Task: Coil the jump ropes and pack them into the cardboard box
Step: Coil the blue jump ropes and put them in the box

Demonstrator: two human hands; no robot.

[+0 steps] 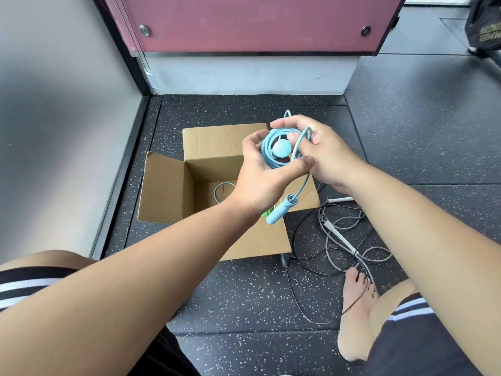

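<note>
While we've got the blue jump rope point(273, 156) mostly wound up, it isn't done yet. Our left hand point(260, 180) cups the coil from below, its grip closed round the bundled loops, and our right hand point(322, 156) pinches the loose strand against the top of the coil, so that grip is closed on the rope too. One blue handle point(280, 150) sits in the middle of the coil, and the other handle point(282, 211) dangles below our left wrist on a short tail. All of this hangs right above the open cardboard box point(168, 191).

So we'd say we're at the tail end of coiling this one. The next move probably needs that hanging tail wrapped or tucked in so the coil doesn't spring open, then a drop into the box. Loose loops could pop apart once we let go, so we'd keep a squeeze on it till it's low.

Inside the box we can see a curve of another light blue rope point(221, 192) on the bottom, and something green point(267, 213) peeks out by our left wrist, but our arm covers most of it, so we can't tell what it is. On the floor point(244, 294) to the right, a grey rope point(349, 245) and a thin black rope point(301, 294) lie tangled and uncoiled near our bare foot point(355, 316); where one ends and the other starts is hard to make out.
</note>
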